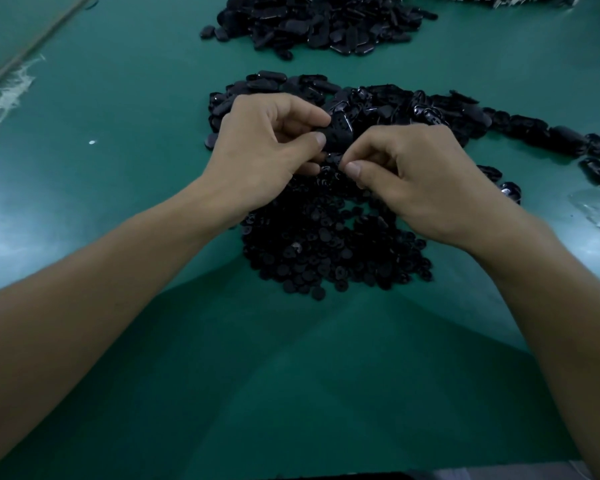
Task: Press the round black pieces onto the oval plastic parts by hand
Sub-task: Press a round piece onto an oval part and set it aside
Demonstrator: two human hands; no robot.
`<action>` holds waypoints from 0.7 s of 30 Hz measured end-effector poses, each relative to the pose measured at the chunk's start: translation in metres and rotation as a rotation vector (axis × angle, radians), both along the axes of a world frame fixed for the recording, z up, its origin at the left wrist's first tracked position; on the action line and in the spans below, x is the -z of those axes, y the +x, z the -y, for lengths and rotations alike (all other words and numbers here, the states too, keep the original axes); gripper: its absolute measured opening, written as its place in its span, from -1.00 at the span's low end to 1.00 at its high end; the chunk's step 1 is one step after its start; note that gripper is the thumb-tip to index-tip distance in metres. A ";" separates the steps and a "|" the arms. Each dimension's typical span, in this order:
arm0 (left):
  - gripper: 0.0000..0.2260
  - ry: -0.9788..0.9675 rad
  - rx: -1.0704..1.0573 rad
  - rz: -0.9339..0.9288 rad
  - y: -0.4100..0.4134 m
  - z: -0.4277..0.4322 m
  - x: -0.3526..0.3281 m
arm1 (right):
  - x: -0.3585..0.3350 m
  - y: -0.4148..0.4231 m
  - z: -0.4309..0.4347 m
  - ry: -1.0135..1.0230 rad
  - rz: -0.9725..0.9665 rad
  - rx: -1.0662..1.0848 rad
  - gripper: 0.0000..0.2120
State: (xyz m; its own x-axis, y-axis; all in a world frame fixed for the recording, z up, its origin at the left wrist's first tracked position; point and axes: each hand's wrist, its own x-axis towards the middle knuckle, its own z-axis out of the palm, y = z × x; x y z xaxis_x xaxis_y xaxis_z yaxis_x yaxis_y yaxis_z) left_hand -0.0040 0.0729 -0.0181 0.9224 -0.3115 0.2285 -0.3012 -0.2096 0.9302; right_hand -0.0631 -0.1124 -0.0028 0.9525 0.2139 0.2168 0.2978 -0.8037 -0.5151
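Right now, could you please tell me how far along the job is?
Done: the far pile of oval parts may be finished ones, but I cannot tell. In hand: the left hand holds one oval part while the right hand pinches what looks like a round piece beside it. Left: a big heap of round pieces and a heap of oval parts.

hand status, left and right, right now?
Left hand: closed, gripping an oval plastic part.
Right hand: closed, pinching a small black piece next to that part; its shape is too dark to tell.
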 end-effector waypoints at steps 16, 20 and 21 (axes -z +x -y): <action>-0.87 -0.001 -0.015 -0.028 -0.002 0.001 -0.001 | 0.001 0.003 0.004 0.229 0.051 0.061 -0.84; -0.88 -0.002 -0.020 -0.032 -0.003 0.001 -0.001 | 0.001 0.002 0.003 0.233 0.063 0.073 -0.86; -0.88 0.001 -0.023 -0.029 -0.003 0.001 -0.001 | 0.001 0.001 0.003 0.232 0.074 0.079 -0.86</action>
State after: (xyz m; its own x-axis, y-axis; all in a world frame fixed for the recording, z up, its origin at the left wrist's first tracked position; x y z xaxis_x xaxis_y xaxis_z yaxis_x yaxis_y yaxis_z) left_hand -0.0066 0.0722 -0.0171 0.9357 -0.2899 0.2011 -0.2689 -0.2169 0.9384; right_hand -0.0617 -0.1152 -0.0039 0.9441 0.0757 0.3208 0.2822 -0.6887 -0.6679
